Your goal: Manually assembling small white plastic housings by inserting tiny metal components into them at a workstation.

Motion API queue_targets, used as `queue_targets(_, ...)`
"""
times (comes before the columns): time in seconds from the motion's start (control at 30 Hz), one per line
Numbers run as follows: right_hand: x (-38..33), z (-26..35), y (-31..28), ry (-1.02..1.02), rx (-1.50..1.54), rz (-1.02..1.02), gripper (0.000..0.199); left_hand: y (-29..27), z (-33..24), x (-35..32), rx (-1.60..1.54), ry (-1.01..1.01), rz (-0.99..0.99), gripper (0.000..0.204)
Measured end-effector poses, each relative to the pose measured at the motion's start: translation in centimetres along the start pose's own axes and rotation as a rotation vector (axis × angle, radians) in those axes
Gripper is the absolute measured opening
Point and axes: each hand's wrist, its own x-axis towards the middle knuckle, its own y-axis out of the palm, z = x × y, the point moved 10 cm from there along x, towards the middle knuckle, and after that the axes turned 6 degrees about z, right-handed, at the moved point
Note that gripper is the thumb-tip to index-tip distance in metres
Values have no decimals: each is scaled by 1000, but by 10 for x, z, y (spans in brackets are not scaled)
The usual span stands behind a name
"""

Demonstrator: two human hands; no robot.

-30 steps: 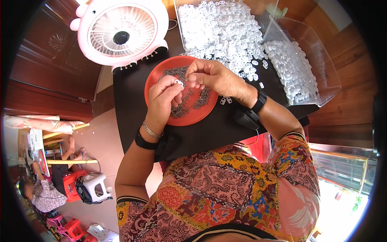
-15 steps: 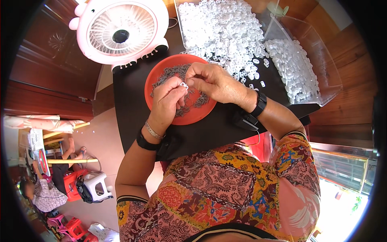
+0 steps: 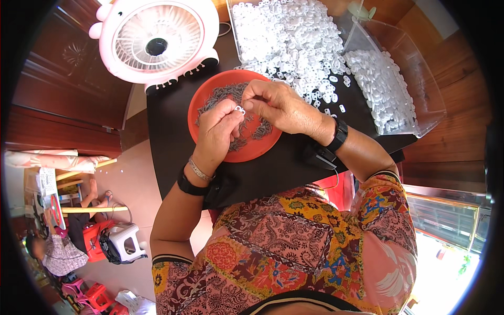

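Observation:
Over an orange-red bowl, my two hands meet. My left hand is closed, pinching a small white plastic piece with two holes between thumb and finger. Right beside that piece, my right hand is closed in a pinch too; what its fingertips hold, if anything, is too small to tell. Many slim grey pieces, looking like screws or plugs, lie in the bowl under my hands.
A heap of white two-holed pieces spreads from a clear tray onto the dark table. A clear bin of similar pieces stands at the right. At the back left is a pink fan. Another person sits far left.
Almost nothing differs. My hands stay over the bowl in the same pinch, and the white piece has shifted only very slightly.

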Motion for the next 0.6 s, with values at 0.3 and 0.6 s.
queue_targets(0.3,1,1,1,-35,-50,1,9,2,2,0,10,-3,2,17)
queue_targets(0.6,-2,7,0,-116,-217,-58,14,9,5,-4,5,-59,-37,17)
